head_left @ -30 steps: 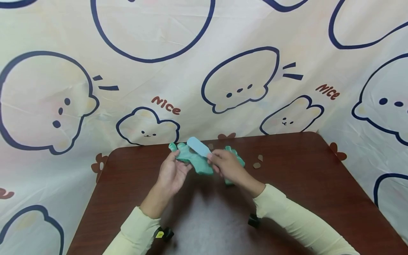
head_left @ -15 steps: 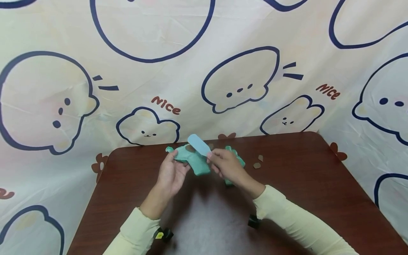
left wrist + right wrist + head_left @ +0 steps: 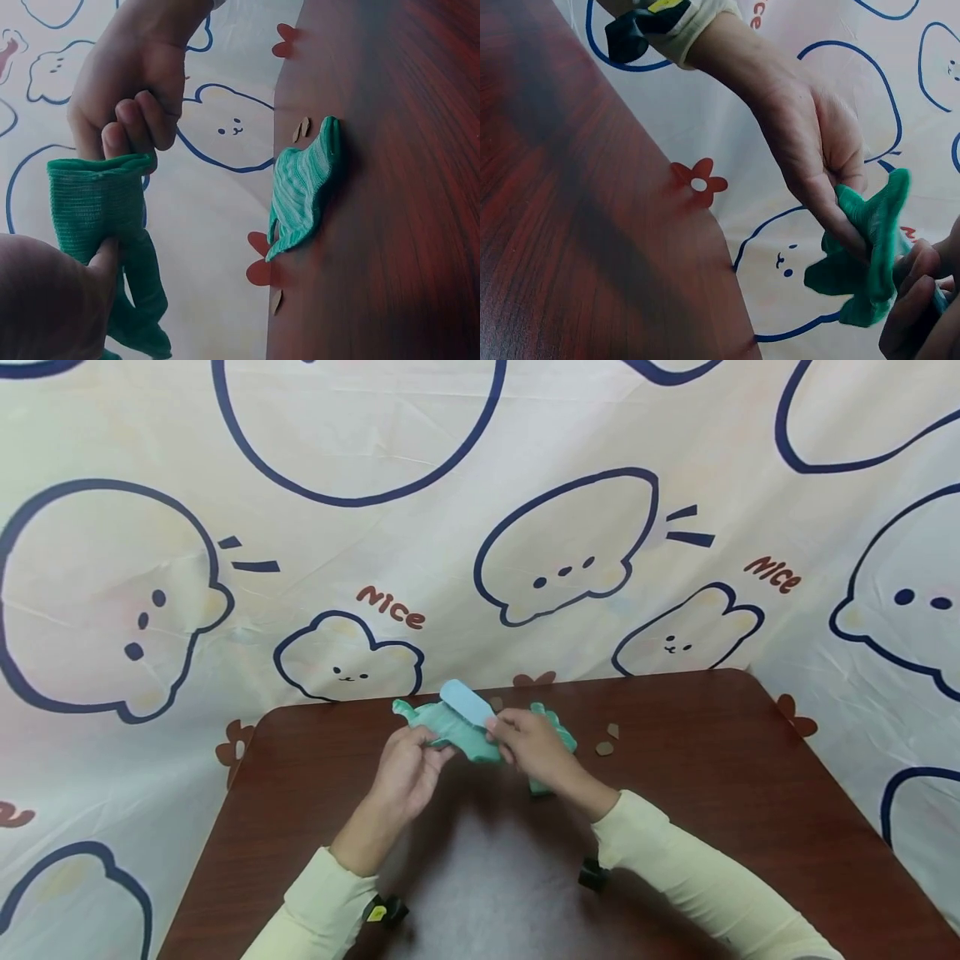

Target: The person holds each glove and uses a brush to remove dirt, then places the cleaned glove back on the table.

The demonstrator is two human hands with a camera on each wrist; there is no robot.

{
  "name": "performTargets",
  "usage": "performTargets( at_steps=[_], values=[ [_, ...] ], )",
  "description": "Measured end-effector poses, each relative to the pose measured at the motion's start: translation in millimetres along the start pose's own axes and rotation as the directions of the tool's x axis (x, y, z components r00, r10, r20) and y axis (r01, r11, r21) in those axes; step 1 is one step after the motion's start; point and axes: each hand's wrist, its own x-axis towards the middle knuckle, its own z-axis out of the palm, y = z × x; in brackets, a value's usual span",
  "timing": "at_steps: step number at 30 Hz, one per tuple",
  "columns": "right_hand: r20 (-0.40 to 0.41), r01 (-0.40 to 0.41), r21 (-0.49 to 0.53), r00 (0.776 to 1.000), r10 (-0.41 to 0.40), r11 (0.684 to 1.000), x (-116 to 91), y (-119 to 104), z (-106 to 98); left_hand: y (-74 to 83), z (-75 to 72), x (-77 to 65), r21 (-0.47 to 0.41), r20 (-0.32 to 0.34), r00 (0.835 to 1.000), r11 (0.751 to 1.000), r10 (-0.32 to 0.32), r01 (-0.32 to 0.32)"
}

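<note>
My left hand (image 3: 408, 772) pinches a green knit glove (image 3: 453, 731) held up above the table, thumb on its top side. In the left wrist view the glove (image 3: 97, 202) hangs with its ribbed cuff upward and its fingers down. My right hand (image 3: 536, 747) grips a light blue, flat, round-ended paddle-like tool (image 3: 465, 702), which lies over the glove in the head view. In the right wrist view the right fingers (image 3: 911, 300) are right at the cuff, with only a bit of the blue tool showing. A second green glove (image 3: 557, 727) lies on the table, partly behind the right hand.
Small flat brown pieces (image 3: 604, 749) lie on the dark red-brown table (image 3: 675, 777) right of the second glove, and another brown piece (image 3: 496, 703) is near the back edge. A white cloth (image 3: 435, 552) with cartoon drawings hangs behind the table. Each wrist carries a black device (image 3: 386, 910).
The held glove has been turned and spread in the left hand, its wide end rising slightly toward the right hand. A brown spot seen at the glove earlier no longer shows. The blue tool shifted slightly.
</note>
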Motion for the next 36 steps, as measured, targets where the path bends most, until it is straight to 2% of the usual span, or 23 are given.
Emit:
performTargets(
  at_steps=[6,12,16,19,26,36],
  values=[
    [-0.004,-0.019,0.058,1.0,0.019,0.998,3,4,-1,-2.2,-0.9,-0.6,-0.012,-0.009,1.0,1.0,-0.003,0.002],
    [0.087,-0.005,0.123,0.996,-0.006,0.992,3,5,-3,-2.1,-3.0,-1.2,0.003,-0.029,0.999,1.0,0.018,-0.018],
    [0.153,0.036,0.084,0.987,-0.049,0.996,-1,0,-4,-0.5,-4.0,0.2,0.003,-0.037,0.998,0.999,0.044,-0.044],
    [0.171,0.044,0.046,0.984,-0.051,0.998,-2,-1,-5,0.2,-4.2,0.7,-0.005,-0.033,0.998,0.999,0.052,-0.052],
    [0.093,0.078,-0.039,0.993,-0.074,0.996,5,2,-4,1.7,-3.7,-0.8,-0.036,-0.022,0.999,0.999,0.037,-0.038],
    [0.007,0.08,-0.059,0.997,-0.079,0.995,15,6,2,0.8,-6.9,-0.8,-0.048,-0.048,0.999,0.999,0.024,-0.026]
  ],
)
